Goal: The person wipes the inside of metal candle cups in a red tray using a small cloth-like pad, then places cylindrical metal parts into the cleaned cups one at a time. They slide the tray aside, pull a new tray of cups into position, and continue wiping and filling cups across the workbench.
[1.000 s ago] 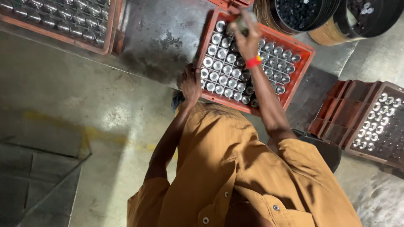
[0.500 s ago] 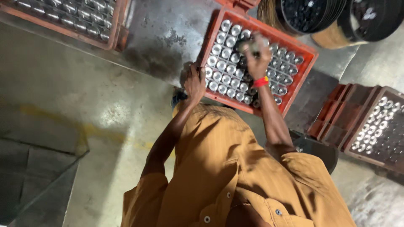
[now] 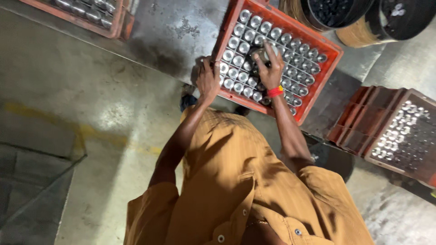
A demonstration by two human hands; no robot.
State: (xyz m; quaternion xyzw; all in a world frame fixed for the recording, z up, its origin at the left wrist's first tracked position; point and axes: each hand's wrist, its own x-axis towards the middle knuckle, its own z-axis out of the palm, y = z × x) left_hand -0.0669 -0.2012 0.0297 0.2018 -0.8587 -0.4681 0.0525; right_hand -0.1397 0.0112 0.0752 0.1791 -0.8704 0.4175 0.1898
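Observation:
An orange plastic crate (image 3: 326,49) lies on the concrete floor, packed with rows of several shiny metal cylinders (image 3: 239,60) standing on end. My left hand (image 3: 208,80) grips the crate's near-left rim. My right hand (image 3: 271,69), with a red band at the wrist, is down among the rows near the crate's middle. Its fingers are closed on one metal cylinder (image 3: 260,54). My orange shirt fills the bottom of the view.
A second orange crate of metal cylinders (image 3: 93,13) sits at the top left. Stacked crates (image 3: 399,136), one filled with cylinders, stand at the right. Two round dark bins (image 3: 338,11) are at the top right. A yellow floor line (image 3: 91,131) crosses the left.
My right hand has come down from above the crate's far side into the rows, still holding the cylinder. My left hand stayed on the crate rim.

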